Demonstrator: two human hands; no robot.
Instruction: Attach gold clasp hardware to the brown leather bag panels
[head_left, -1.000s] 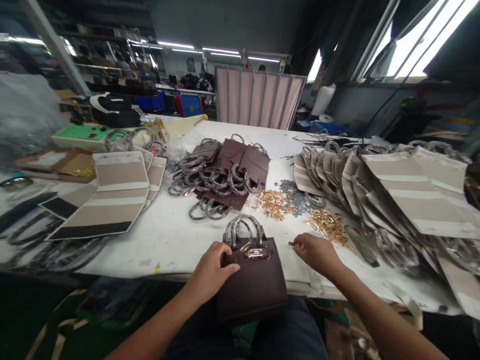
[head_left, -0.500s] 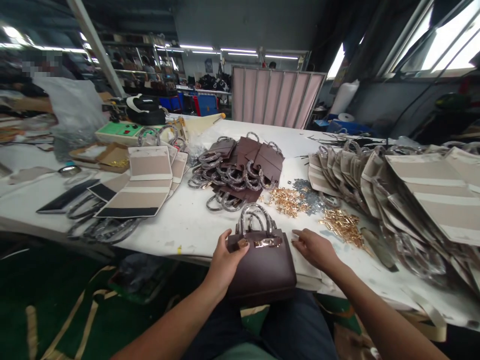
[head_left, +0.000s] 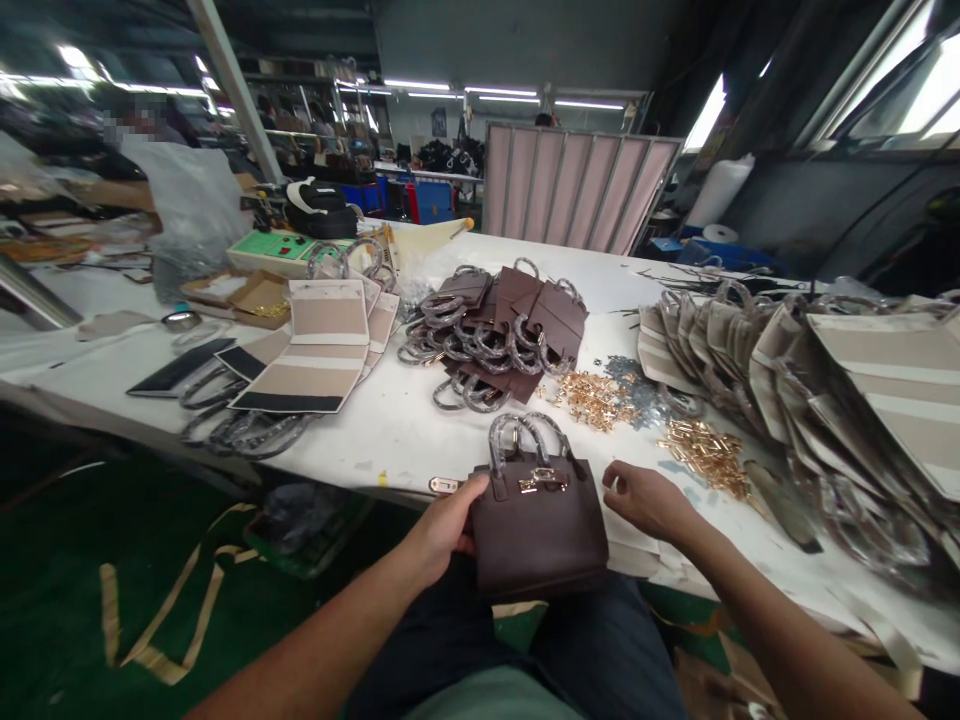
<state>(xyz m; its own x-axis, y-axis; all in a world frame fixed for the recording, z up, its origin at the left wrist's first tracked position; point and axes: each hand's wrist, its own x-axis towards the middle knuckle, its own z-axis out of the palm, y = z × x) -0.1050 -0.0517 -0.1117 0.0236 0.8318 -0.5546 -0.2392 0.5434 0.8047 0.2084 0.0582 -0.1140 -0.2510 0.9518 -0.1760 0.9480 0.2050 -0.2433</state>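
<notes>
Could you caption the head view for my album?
Left fingers hold a dark brown handbag, right fingers beside it.

Just beyond the white table (head_left: 405, 440) I see a pink panelled screen (head_left: 581, 190). A grey wall (head_left: 517, 45) rises behind the screen, strip lights (head_left: 501, 92) glowing low across it. To the screen's right, bright windows (head_left: 934, 85) slant; to its left, a pale post (head_left: 236, 90) leans, near what may be dim shelving (head_left: 315, 70). Green floor (head_left: 60, 600) lies well in front, leftward.
</notes>
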